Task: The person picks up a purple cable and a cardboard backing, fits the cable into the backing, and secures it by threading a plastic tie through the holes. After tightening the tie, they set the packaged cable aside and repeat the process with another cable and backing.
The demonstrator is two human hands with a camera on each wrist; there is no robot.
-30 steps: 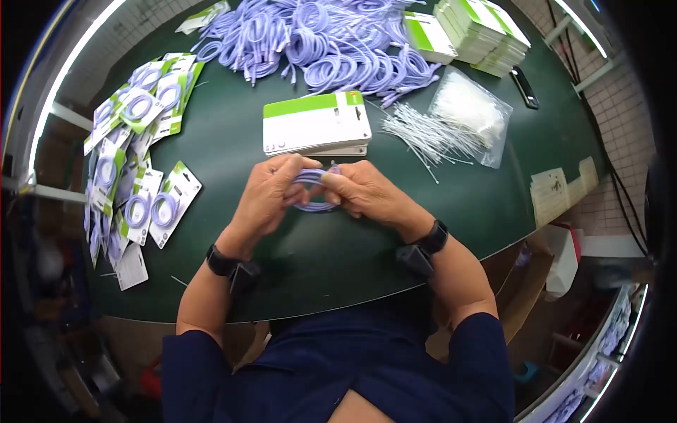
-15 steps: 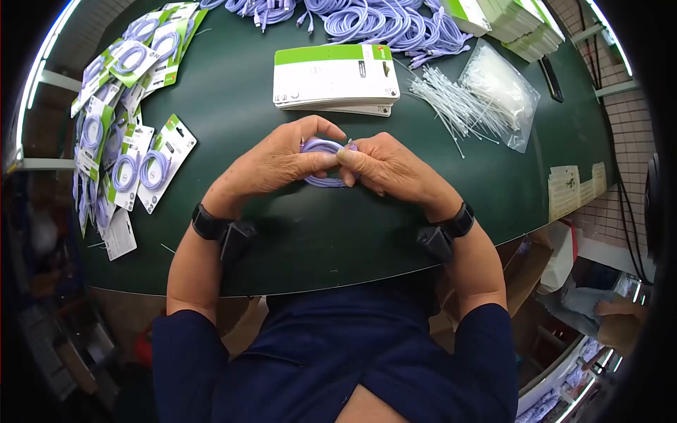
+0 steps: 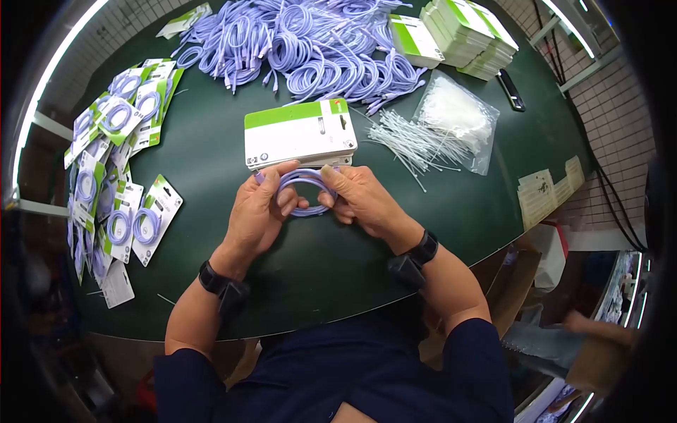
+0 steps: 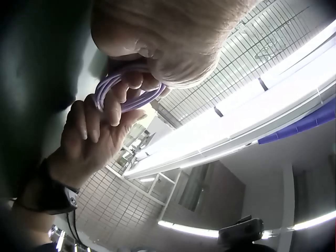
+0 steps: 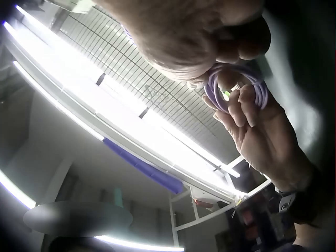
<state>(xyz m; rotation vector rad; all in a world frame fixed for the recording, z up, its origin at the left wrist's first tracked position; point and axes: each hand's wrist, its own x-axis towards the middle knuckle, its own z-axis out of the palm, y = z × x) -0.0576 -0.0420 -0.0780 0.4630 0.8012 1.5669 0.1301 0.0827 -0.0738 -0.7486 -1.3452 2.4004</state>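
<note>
A coiled lavender cable [image 3: 307, 210] is held between both hands over the near middle of the table. My left hand [image 3: 255, 211] grips the coil's left side, with a cable end showing by the thumb. On the right side, my right hand [image 3: 370, 202] pinches the coil between thumb and fingers. Both wrist views show fingers curled through the ring of the cable [image 4: 105, 86]. Just beyond the hands lies a stack of white and green cards [image 3: 300, 135].
Carded cables [image 3: 120, 218] pile up at the left. Loose lavender cables [image 3: 303, 49] heap at the back. White cable ties [image 3: 416, 141], a plastic bag [image 3: 458, 116], card stacks [image 3: 469, 35] and a black-handled tool [image 3: 510, 92] lie to the right. Another person's arm [image 3: 596, 328] shows at lower right.
My hands have moved apart from the coil's middle to its two sides, and the ring now shows open between them. The head view has shifted, and another person has appeared at lower right.
</note>
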